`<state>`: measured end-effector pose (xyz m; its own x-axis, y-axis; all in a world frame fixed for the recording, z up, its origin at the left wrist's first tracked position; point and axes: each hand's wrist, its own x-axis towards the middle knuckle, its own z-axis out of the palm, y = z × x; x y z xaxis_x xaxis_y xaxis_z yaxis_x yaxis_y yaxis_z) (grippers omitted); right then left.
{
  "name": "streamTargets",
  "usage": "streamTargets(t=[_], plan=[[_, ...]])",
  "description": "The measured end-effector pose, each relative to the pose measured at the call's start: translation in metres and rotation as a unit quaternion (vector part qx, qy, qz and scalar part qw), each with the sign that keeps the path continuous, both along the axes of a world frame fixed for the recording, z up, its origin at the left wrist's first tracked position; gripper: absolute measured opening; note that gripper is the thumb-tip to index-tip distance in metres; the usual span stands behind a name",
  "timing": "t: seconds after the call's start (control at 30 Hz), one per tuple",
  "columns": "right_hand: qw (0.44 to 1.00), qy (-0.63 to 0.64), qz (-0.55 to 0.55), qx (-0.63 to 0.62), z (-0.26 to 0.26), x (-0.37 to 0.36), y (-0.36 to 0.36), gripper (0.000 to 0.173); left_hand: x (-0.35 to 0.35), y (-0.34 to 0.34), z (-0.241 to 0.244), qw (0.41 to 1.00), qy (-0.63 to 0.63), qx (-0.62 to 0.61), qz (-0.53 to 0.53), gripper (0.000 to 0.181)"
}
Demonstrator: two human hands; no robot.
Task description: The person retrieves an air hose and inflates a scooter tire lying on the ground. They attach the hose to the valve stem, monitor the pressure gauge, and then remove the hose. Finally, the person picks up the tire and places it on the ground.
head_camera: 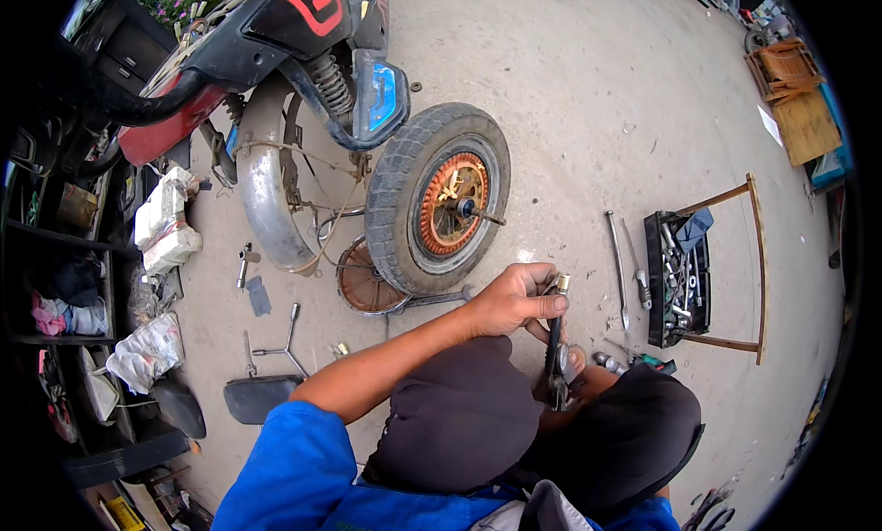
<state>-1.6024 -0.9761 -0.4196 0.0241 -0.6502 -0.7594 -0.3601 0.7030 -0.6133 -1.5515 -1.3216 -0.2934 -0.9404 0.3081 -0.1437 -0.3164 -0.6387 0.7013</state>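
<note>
My left hand grips the upper end of a black hand tool, its thumb beside a brass-coloured fitting at the top. A round part like a gauge sits lower on the tool. My right hand, mostly hidden by my dark-clad knees, closes around the tool's lower end. In front of me stands a spoked-looking wheel with a worn tyre. Its open hub shows an orange ring of motor windings and a protruding axle. A rusty round hub cover lies against the tyre's base.
A vehicle with a bare metal mudguard and coil spring stands far left. A black toolbox, pry bar and screwdriver lie right. Left are a three-way wrench, black pad and loaded shelves.
</note>
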Motion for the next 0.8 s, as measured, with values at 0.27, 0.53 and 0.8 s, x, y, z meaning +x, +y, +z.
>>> streamTargets(t=[0.27, 0.53, 0.8], plan=[[0.879, 0.202, -0.372, -0.220, 0.073, -0.101, -0.179, 0.023, 0.027, -0.025, 0.000, 0.996, -0.060, -0.058, -0.042, 0.025], [0.871, 0.397, -0.105, -0.269, 0.086, -0.082, -0.322, 0.042, 0.041, -0.031, 0.000, 0.995, -0.064, -0.076, -0.032, 0.022], [0.849, 0.425, -0.133, -0.284, 0.057, -0.077, -0.348, 0.040, 0.041, -0.036, -0.005, 0.995, -0.065, -0.072, -0.023, 0.022]])
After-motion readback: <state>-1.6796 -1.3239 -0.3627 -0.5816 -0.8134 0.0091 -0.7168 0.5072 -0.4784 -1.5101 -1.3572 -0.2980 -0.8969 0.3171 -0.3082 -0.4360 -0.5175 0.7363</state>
